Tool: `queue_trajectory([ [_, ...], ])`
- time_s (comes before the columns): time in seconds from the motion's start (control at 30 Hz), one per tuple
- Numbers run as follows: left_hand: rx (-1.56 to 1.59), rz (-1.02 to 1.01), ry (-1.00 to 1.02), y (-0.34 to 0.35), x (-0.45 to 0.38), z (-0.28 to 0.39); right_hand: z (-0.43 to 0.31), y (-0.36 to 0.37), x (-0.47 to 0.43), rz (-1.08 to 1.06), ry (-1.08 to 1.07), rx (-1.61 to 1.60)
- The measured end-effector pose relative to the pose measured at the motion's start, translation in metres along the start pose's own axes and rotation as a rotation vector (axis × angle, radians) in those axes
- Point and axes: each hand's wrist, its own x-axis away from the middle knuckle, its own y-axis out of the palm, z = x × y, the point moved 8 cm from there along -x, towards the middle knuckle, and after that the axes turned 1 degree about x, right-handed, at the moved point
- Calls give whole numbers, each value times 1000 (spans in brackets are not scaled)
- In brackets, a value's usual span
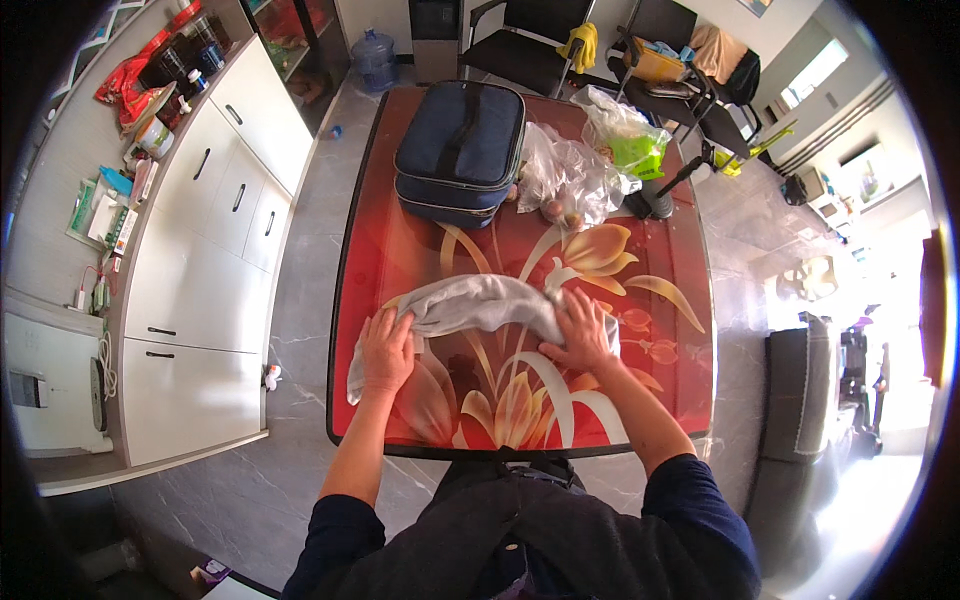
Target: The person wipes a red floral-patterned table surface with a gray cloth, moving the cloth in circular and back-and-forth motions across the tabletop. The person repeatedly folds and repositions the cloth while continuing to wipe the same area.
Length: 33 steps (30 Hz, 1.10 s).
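Note:
A grey cloth lies in an arched, crumpled strip across the red flower-patterned tabletop. My left hand rests on its left end, with the fingers pointing away from me. On its right part lies my right hand, palm down with the thumb spread. Both hands press the cloth flat against the table; neither is seen closed round it. Part of the cloth hangs toward me past the left hand, and a corner shows right of the right hand.
A dark blue zipped bag stands at the table's far left. Beside it are clear plastic bags with round items, a green package and a dark-handled object. White cabinets line the left; black chairs stand beyond.

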Motion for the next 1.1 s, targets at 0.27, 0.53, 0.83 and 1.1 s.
queue_trajectory([
  [0.27, 40, 74, 35, 38, -103, -38, 81, 0, -105, 182, 403, -438],
  [0.53, 8, 261, -68, 61, -132, -48, -5, 16, -27, 215, 225, 33],
  [0.83, 130, 295, -117, 68, -96, -53, -108, 29, 64, 83, -259, -52],
  [1.1, 64, -10, 30, -7, 63, 81, 22, 35, -168, 12, 214, -78],
])
